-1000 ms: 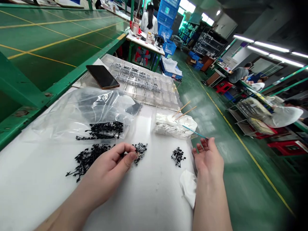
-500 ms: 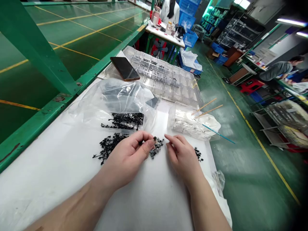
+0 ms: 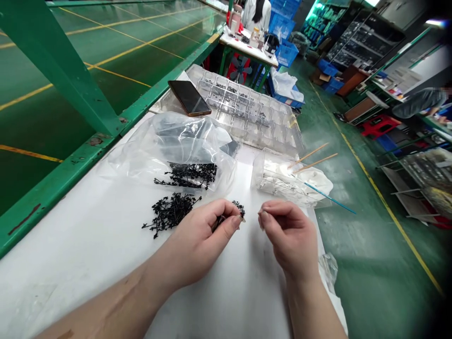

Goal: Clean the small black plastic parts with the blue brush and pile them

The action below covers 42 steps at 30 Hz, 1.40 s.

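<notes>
Thumb and forefinger of my left hand [image 3: 206, 240] are pinched together on something small that I cannot make out, beside a pile of small round parts [image 3: 239, 207]. My right hand [image 3: 287, 235] is closed in a pinch a short way to the right; a tiny thing, too small to name, is at its fingertips. The hands do not touch. Left of my left hand lies a heap of black stemmed parts [image 3: 171, 212] on the white tabletop [image 3: 88, 235]. More black parts [image 3: 194, 174] lie at the mouth of a clear plastic bag [image 3: 169, 136].
A phone [image 3: 189, 97] rests on the clear compartment tray [image 3: 243, 106] holding small parts. A clear box [image 3: 259, 172] with white cloth and thin sticks stands at the right. A green metal frame [image 3: 106, 141] edges the table. People sit at other tables.
My right hand has turned and closed into a pinch, lifting off from beside the small round parts. The view has shifted slightly, so the scene sits further right.
</notes>
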### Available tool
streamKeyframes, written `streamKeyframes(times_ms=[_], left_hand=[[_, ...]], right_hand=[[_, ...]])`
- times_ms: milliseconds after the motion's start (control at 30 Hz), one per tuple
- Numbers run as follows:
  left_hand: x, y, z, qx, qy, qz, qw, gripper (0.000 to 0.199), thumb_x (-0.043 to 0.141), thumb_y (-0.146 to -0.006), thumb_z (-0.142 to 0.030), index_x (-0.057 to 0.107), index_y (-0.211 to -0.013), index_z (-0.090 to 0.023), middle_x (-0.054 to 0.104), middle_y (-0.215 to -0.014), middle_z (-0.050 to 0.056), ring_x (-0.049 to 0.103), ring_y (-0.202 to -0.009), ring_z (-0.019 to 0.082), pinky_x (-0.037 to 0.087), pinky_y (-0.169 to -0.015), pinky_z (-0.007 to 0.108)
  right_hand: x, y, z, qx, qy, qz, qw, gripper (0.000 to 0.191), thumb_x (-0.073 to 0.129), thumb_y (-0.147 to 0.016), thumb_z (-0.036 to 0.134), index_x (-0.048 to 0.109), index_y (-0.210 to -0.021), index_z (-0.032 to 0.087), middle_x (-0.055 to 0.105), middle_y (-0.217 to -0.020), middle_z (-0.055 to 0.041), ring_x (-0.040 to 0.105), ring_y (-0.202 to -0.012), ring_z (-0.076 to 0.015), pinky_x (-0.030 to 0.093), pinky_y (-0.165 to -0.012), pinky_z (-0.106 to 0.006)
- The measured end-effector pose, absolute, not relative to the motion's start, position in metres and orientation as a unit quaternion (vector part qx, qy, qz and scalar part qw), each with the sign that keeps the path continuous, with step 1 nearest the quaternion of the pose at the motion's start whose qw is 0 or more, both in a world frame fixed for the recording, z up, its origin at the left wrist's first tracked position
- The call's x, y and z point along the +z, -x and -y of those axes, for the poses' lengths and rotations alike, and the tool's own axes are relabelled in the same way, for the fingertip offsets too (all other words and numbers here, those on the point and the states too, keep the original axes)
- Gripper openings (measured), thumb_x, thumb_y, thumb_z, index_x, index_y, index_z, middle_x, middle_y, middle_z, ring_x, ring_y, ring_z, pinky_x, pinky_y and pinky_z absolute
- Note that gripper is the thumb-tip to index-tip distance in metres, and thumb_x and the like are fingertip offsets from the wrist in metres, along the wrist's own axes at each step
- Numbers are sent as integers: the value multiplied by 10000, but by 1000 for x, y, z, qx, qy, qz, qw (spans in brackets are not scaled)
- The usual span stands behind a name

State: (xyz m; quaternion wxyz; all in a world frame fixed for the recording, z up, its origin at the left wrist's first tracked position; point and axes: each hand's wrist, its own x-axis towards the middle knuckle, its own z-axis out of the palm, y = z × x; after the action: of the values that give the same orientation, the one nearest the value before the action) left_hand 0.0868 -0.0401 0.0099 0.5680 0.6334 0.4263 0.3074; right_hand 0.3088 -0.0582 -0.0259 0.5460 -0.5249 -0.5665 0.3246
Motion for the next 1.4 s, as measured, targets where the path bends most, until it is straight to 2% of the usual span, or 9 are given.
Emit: streamKeyframes(times_ms=[67, 200, 400, 800, 1400], left_hand=[[10, -88, 40, 311, -647, -421, 555, 203, 555, -1093, -325, 663, -959, -218, 626, -806, -40, 552, -728, 133, 431, -676, 261], [9, -90, 42, 307, -662, -410, 547, 207, 546, -1104, -313, 664, -956, -229, 639, -807, -46, 560, -725, 129, 436, -671, 253], [7, -93, 47, 309, -690, -387, 528, 181, 551, -1093, -260, 655, -949, -226, 647, -820, -49, 556, -704, 114, 434, -658, 240], [6, -93, 46, 309, -701, -382, 517, 186, 550, -1092, -241, 660, -945, -213, 664, -839, -37, 576, -717, 115, 442, -668, 237], [7, -93, 44, 307, -709, -372, 515, 182, 542, -1097, -234, 665, -966, -211, 698, -875, -10, 624, -771, 144, 473, -719, 261]], right_hand=[[-22, -307, 64, 388, 487, 534, 571, 99, 808, -919, 195, 757, -965, 266, 738, -905, -18, 684, -750, -155, 552, -647, -284], [-14, -302, 70, 443, 449, 543, 554, 159, 794, -938, 144, 798, -1027, 276, 751, -905, -11, 677, -707, -124, 561, -634, -260], [-12, -299, 71, 406, 435, 590, 545, 212, 794, -933, 108, 812, -1052, 282, 692, -963, -14, 667, -905, -141, 546, -783, -276], [-13, -300, 70, 413, 441, 608, 515, 210, 790, -944, 127, 805, -1071, 293, 646, -985, -10, 621, -920, -145, 512, -787, -288], [-10, -299, 69, 426, 437, 596, 522, 177, 796, -935, 140, 794, -1034, 286, 648, -948, -18, 633, -880, -153, 530, -755, -291]])
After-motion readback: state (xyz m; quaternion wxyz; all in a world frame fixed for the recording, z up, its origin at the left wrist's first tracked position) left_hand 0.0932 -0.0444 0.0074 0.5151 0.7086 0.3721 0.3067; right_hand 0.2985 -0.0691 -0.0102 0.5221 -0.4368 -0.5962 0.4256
